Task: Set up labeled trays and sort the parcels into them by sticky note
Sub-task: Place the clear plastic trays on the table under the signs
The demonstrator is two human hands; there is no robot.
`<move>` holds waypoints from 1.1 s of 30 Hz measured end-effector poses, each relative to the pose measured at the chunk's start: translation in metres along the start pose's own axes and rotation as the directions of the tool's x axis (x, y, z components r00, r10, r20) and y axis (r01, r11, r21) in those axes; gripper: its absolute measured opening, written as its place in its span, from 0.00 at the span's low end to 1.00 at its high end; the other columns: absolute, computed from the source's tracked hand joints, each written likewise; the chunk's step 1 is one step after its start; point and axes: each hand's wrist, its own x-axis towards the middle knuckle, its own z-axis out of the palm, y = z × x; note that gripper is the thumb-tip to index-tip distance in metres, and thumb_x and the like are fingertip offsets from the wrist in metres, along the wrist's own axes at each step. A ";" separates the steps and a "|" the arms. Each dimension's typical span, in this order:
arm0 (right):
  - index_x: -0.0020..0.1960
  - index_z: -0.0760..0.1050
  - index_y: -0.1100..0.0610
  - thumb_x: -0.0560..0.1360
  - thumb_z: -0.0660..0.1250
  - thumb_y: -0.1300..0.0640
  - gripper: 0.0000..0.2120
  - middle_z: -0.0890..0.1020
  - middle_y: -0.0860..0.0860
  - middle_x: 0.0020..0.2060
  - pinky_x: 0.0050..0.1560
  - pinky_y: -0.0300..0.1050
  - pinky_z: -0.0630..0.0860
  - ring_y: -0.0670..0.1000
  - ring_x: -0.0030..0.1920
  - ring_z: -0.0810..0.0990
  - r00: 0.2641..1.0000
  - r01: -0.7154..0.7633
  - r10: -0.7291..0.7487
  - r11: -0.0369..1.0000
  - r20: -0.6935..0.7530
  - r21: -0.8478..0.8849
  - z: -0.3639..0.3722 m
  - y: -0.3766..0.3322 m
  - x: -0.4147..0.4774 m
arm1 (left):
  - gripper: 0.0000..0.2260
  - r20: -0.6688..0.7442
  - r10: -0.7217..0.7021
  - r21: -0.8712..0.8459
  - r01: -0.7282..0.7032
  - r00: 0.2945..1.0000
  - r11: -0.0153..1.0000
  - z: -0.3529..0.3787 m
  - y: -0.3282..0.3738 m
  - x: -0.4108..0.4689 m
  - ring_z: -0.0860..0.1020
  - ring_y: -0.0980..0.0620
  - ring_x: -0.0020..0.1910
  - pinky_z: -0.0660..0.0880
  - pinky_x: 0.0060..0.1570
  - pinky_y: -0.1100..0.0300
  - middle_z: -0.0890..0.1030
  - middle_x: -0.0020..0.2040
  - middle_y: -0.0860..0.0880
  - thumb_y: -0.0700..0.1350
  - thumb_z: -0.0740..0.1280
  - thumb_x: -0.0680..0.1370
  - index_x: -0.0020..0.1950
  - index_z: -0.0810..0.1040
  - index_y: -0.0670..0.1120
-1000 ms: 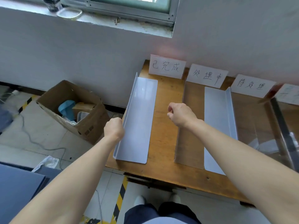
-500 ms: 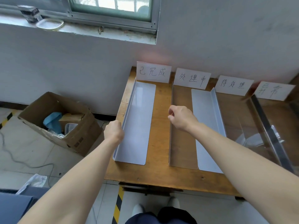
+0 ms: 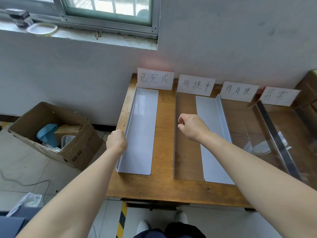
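Logged nearest first: pale shoes (image 3: 144, 227) at the bottom edge, below the front of the wooden table (image 3: 154, 188).

Found left hand (image 3: 117, 141) balled, knuckles against the outer face of the upright wall of the left white tray (image 3: 142, 131). Cannot tell whether clamped on that wall or only resting against it, with the fingertips hidden. Same spot as a second ago.

Found right hand (image 3: 192, 127) over the clear tray (image 3: 186, 152), just beside its upright wall. Fingers curled, with a small gap between thumb and forefinger, looser than the tight fist of a second ago. Cannot tell whether touching the clear edge.

Checked tray positions against the two earlier pictures: no shift against table or cards. Put the apparent movement down to the viewpoint lifting and swinging right, bringing the fourth card (image 3: 278, 96) fully in.

Noted on the floor to the left a cardboard box (image 3: 77, 152) with mixed contents; cannot tell whether parcels. Saw no parcel on the table.

Noted beyond the hands a second white tray (image 3: 211, 127), wall on its right, beside the clear one; further clear trays (image 3: 274, 134) to the right, outlines hard to trace.

Noted at the back four handwritten label cards (image 3: 155, 79) standing in a row along the wall.

Judged: tray alignment settling, set-up near done, sorting not yet begun.
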 end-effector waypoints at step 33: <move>0.60 0.74 0.62 0.75 0.66 0.55 0.16 0.78 0.56 0.58 0.59 0.50 0.64 0.58 0.63 0.71 0.720 0.014 -0.228 0.949 -0.655 -0.314 -0.219 0.086 -0.128 | 0.15 -0.516 0.805 0.245 -0.850 0.293 0.467 -0.185 0.268 -0.180 0.73 0.41 0.58 0.65 0.61 0.49 0.77 0.58 0.42 0.43 0.65 0.77 0.63 0.74 0.41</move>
